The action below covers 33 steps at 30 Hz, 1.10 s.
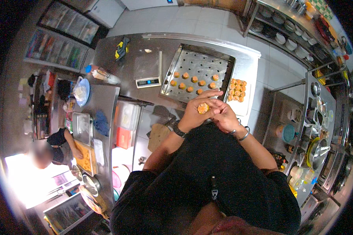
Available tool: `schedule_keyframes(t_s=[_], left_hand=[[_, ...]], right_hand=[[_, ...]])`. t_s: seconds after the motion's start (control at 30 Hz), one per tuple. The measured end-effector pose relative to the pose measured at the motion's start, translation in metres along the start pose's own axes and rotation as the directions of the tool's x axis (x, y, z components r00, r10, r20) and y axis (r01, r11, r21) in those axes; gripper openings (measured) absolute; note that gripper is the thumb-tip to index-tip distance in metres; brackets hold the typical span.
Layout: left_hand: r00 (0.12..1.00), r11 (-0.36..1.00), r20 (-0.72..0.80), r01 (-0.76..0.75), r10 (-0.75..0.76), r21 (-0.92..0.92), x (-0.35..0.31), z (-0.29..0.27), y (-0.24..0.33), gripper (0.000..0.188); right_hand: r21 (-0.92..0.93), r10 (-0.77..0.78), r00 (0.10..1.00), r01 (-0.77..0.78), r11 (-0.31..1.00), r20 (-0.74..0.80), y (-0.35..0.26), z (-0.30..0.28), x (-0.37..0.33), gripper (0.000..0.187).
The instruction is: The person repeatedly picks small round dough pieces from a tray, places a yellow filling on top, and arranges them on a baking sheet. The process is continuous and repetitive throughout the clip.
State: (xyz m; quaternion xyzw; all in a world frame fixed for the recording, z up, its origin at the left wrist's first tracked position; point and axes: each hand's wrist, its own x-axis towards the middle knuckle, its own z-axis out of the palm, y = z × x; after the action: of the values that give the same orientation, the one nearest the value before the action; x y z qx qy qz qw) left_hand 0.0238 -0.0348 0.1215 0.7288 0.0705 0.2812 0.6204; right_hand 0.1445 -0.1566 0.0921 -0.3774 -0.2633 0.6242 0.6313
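A small open-topped dumpling [202, 108] with a yellow wrapper and orange filling sits in my left hand [192, 113], circled by the thumb and curled fingers. Right beside it, my right hand [226, 117] has its fingertips pressed together against the left hand's fingers; whatever they pinch is hidden. Just beyond both hands lies a perforated metal tray [200, 55] bearing several similar dumplings [194, 79], set apart in loose rows. To its right, a tight block of more dumplings [237, 89] rests on a pale tray or board [245, 107].
A digital scale [147, 66] stands left of the perforated tray, with grey-yellow gloves [122, 49] farther left. At far left, another person [59, 145] reaches over a tray of yellow food [85, 158] on a steel counter. Shelves with bowls [288, 41] line the right side.
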Motion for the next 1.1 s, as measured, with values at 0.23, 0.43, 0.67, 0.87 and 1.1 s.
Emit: schedule_keyframes(t_s=[0.23, 0.43, 0.67, 0.87, 1.1], left_hand=[[0.978, 0.984, -0.208, -0.025, -0.013, -0.176, -0.007, 0.011, -0.018, 0.021], [0.999, 0.994, -0.029, 0.043, -0.046, -0.103, 0.003, 0.001, 0.007, 0.028], [0.986, 0.964, -0.158, 0.006, -0.049, -0.264, -0.012, 0.010, -0.028, 0.020], [0.987, 0.983, -0.154, 0.020, -0.048, -0.180, -0.001, 0.012, -0.001, 0.018], [0.993, 0.960, -0.077, 0.070, -0.094, -0.270, -0.009, 0.007, -0.010, 0.015]], right_hand=[[0.010, -0.116, 0.993, 0.116, 0.993, 0.012, 0.005, 0.004, 0.003, 0.049], [0.078, -0.032, 0.991, 0.022, 0.997, 0.133, -0.003, -0.003, 0.000, 0.047], [0.085, -0.028, 1.000, 0.028, 0.996, 0.001, 0.011, -0.004, 0.003, 0.041], [0.123, -0.058, 0.996, 0.050, 0.991, 0.068, 0.002, -0.005, 0.002, 0.041], [0.089, 0.114, 0.992, -0.118, 0.989, 0.059, -0.005, -0.007, 0.001, 0.042]])
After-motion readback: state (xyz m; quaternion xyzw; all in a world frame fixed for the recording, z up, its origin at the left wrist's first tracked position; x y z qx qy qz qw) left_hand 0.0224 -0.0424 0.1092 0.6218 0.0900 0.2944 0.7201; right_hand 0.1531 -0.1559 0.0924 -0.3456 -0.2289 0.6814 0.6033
